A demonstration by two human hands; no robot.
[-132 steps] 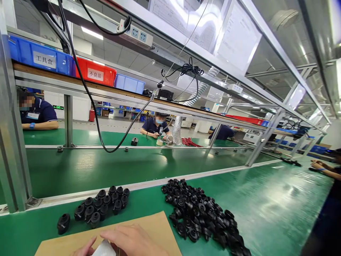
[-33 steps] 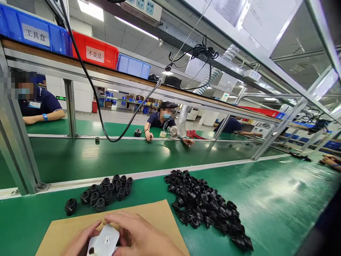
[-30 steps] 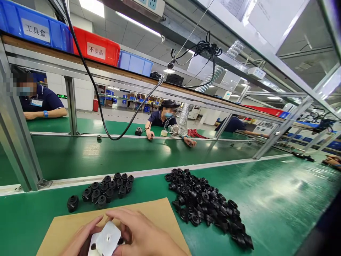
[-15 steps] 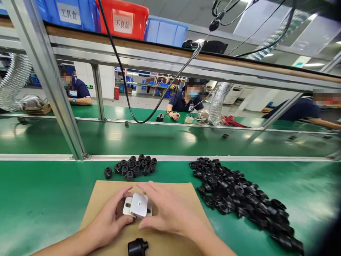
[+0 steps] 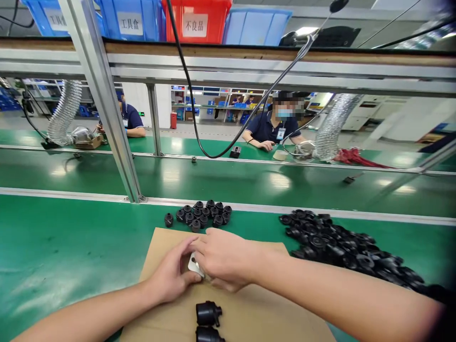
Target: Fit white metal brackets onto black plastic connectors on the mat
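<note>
A white metal fixture with a slotted base plate (image 5: 194, 267) lies on a brown cardboard sheet (image 5: 162, 247). My left hand (image 5: 173, 273) grips its left edge between thumb and fingers. Curled over its top is my right hand (image 5: 224, 260), hiding the square upper plate; the fingers are closed on the fixture, and anything else beneath them is hidden. Closer to me on the cardboard lie a black plastic housing with a side spout (image 5: 207, 313) and a second black housing (image 5: 208, 334), cut by the lower picture edge.
Small black parts (image 5: 203, 214) cluster behind the cardboard. A large heap of black parts (image 5: 331, 240) spreads to the right on the green bench (image 5: 46, 247). A metal post (image 5: 107, 109) rises at left, and a cable (image 5: 192, 118) hangs ahead. Co-workers sit across.
My right hand has come down and closed over the fixture, covering its square top plate. The view has swung left, and a second black housing shows at the bottom.
</note>
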